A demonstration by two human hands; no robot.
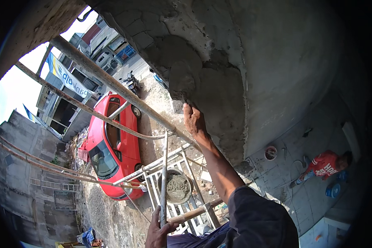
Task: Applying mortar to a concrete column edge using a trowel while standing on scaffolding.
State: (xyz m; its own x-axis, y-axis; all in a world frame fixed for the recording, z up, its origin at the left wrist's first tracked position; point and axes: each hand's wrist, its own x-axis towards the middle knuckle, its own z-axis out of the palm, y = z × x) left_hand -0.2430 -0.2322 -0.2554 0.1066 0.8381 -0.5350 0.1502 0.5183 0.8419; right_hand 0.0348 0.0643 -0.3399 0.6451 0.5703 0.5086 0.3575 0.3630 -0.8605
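A dark sleeve point(260, 215) is nearest. Leftward, 1 red car point(130, 136) stands below; the left hand point(158, 231) grasps 1 scaffold pole point(164, 186) beside 1 bucket point(178, 203) (mortar inside); the right hand point(195, 122) clenches what looks like a trowel point(182, 80) against wet mortar point(223, 95).

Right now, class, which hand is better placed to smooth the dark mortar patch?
Probably the right hand: it is up at the mortar patch, while the left hand is low, at a scaffold pole.

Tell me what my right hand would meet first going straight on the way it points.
Most likely the dark grey mortar patch just beyond your right hand, though the depth between them is hard to judge.
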